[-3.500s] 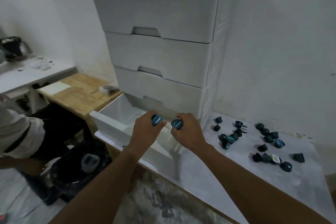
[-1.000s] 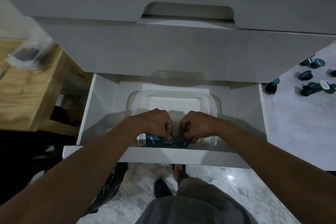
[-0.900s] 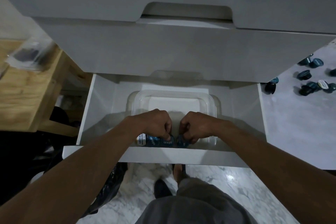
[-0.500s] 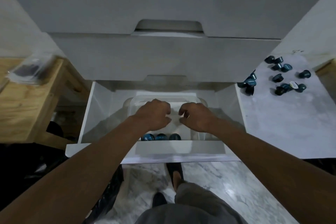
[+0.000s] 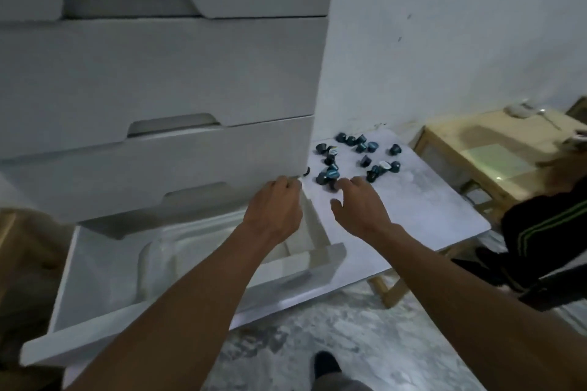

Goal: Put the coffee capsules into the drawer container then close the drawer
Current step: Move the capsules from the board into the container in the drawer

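left hand point(image 5: 275, 206): hovers by the lower right corner of the drawer unit point(image 5: 158, 73), over the open drawer's right end; fingers loosely curled, holding nothing
right hand point(image 5: 360, 205): over the white surface point(image 5: 422, 209); fingers spread apart, tips at the nearest capsule, contact cannot be told
coffee capsules point(image 5: 332, 173): dark teal, scattered loose on the surface right of the unit, some on their sides
drawer point(image 5: 101, 273): bottom one, pulled out wide; the three above are shut
container point(image 5: 158, 259): clear plastic, inside the drawer, partly behind the left forearm; contents blurred, cannot tell
other: wooden table point(image 5: 476, 149) far right, a person in dark clothes point(image 5: 546, 225) beside it, marble floor point(image 5: 349, 327)
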Demonstrator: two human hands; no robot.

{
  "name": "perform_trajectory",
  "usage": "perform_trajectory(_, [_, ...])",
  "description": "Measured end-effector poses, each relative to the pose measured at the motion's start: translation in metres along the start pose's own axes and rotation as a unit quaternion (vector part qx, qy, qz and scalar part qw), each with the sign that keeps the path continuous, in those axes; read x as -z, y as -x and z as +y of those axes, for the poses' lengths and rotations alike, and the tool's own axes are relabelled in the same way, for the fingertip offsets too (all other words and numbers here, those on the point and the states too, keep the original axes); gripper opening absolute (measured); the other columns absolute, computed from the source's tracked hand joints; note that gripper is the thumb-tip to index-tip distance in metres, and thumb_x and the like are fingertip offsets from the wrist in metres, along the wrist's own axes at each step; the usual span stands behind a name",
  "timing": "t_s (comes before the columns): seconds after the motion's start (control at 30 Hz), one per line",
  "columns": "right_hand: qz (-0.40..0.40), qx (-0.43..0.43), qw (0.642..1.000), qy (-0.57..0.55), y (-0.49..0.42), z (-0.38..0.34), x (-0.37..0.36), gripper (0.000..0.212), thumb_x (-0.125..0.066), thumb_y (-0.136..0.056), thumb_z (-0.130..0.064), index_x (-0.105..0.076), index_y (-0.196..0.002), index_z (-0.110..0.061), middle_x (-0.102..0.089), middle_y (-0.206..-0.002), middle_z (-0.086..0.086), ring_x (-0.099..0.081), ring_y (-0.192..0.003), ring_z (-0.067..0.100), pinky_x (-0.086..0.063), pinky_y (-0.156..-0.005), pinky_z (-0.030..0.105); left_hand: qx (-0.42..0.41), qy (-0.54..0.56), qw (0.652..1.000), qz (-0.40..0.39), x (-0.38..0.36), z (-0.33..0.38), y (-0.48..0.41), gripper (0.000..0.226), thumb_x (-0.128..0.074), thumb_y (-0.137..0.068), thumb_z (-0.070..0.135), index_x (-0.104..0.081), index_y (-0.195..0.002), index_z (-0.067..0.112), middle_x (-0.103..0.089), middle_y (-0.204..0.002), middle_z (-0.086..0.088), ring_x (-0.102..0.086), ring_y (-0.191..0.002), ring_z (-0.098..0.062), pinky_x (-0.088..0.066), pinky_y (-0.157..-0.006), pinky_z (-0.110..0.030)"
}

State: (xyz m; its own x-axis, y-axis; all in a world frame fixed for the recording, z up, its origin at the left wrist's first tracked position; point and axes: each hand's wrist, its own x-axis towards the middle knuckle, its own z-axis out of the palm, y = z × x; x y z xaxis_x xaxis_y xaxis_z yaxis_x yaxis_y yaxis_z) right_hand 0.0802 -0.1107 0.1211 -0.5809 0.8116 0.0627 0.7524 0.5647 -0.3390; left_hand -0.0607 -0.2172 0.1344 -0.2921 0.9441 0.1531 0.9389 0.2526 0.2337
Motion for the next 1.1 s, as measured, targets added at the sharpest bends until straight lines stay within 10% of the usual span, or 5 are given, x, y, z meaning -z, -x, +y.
perform_trajectory(0.63, [-0.076, -0.031, 0.997, 0.008, -0.067, 0.264, 0.060, 0.033, -0.052, -0.091, -0.026, -0.051, -0.120, -0.011, -0.054, -0.121, 0.012, -0.055, -0.105, 0.030, -0.049, -0.089, 0.040, 0.069, 0.019, 0.996, -0.062, -0.115, 0.191, -0.158, 0.033, -0.047, -0.092, 0.025, -0.049, -0.122, 0.012, -0.052, -0.121, -0.009, -0.053, -0.111, -0.026, -0.047, -0.084, -0.036])
perform_trajectory(1.1, [-0.107, 0.043, 0.992, -0.041, -0.188, 0.312, 0.029, 0.042, -0.051, -0.095, -0.028, -0.045, -0.135, -0.018, -0.047, -0.139, 0.005, -0.047, -0.124, 0.024, -0.041, -0.102, 0.034, 0.112, 0.044, 0.993, -0.005, -0.186, 0.190, -0.256, 0.038, -0.051, -0.094, 0.029, -0.048, -0.128, 0.013, -0.053, -0.121, -0.009, -0.053, -0.110, -0.025, -0.047, -0.087, -0.034])
